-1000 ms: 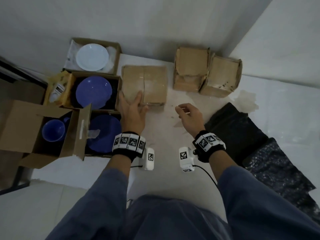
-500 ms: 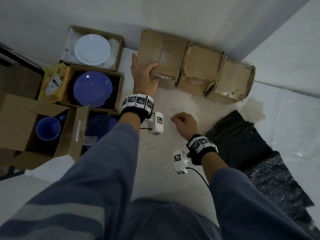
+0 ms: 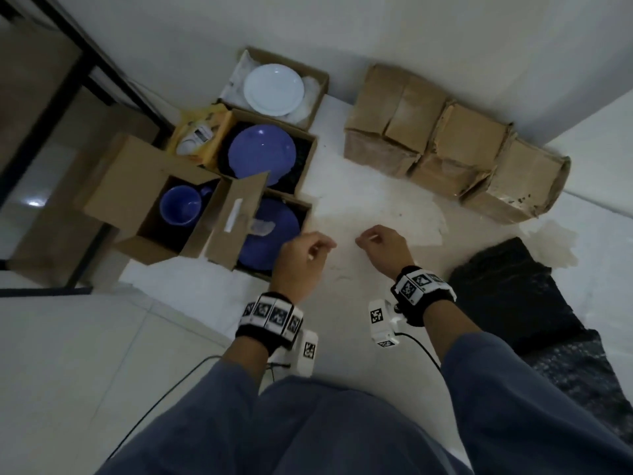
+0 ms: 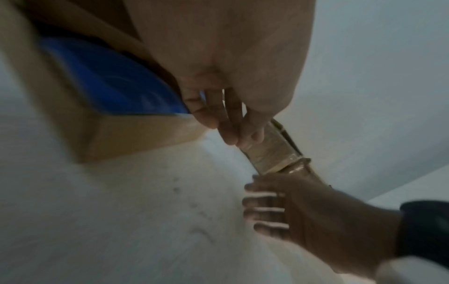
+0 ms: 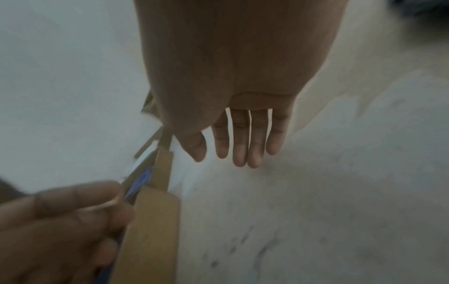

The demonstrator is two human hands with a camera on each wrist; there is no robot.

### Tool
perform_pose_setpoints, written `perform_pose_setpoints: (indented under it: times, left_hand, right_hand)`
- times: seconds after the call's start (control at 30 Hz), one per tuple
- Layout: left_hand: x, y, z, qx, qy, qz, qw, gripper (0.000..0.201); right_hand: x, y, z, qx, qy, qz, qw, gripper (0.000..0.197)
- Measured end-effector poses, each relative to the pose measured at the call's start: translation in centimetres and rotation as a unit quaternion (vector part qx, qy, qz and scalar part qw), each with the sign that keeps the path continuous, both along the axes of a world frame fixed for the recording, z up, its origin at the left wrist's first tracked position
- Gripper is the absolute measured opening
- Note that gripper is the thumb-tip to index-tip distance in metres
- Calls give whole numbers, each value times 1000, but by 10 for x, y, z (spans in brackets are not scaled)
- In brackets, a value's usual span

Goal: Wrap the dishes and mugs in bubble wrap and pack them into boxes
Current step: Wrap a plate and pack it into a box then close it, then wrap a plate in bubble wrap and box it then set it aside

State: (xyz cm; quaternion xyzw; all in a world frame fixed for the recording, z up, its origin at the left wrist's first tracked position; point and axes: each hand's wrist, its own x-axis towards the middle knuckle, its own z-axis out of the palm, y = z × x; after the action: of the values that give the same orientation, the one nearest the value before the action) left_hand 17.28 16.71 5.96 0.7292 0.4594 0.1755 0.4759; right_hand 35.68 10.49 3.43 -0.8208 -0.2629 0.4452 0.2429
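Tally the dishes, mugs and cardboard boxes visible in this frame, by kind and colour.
Blue plates: 2
White plates: 1
Blue mugs: 1
Open boxes holding dishes or a mug: 4
Closed boxes along the wall: 3
Total: 11

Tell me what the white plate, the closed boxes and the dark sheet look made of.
White plate: likely glazed ceramic, smooth with soft sheen. Closed boxes: brown cardboard, matte, scuffed and torn edges. Dark sheet: apparently black bubble wrap, glinting bumpy texture.
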Motion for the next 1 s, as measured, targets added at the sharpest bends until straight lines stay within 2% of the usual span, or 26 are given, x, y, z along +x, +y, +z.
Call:
perform_pose_setpoints:
  times: [0.13,0.2,0.4,0.5,0.7,0.83,0.9,1.0]
  left_hand:
    - [-64,-18,-15,-8,42,59,997,18]
    - [-81,-22,-16,-12,47,74,996,13]
    - [-104,-26,-12,21,64,110,992,22]
    - [-109,-31,-12,25,78,123,989,20]
    - [-87,-71,-1,44,105,-22,993,21]
    - [-59,-86,-1,129,86,-53,987,34]
    - [-40,-88,-3,167,68,-62,982,31]
    - [-14,-85,-9,156,23,-80,984,22]
  right_hand:
    - [-63,32,8,2,27,36,999,60]
    - [-91,42,12,-14,28,57,998,70]
    - [-114,41,18,-39,-41,45,997,70]
    - [-103,18,21,-37,-33,0,999,76]
    - [-58,-60,9,-51,-49,-121,990,68]
    - [-33,-108,4,-47,-65,-203,976,59]
    - [-25,-127,4,-43,-69,-231,970,59]
    - [-22,-147,11,-55,-57,-257,963,56]
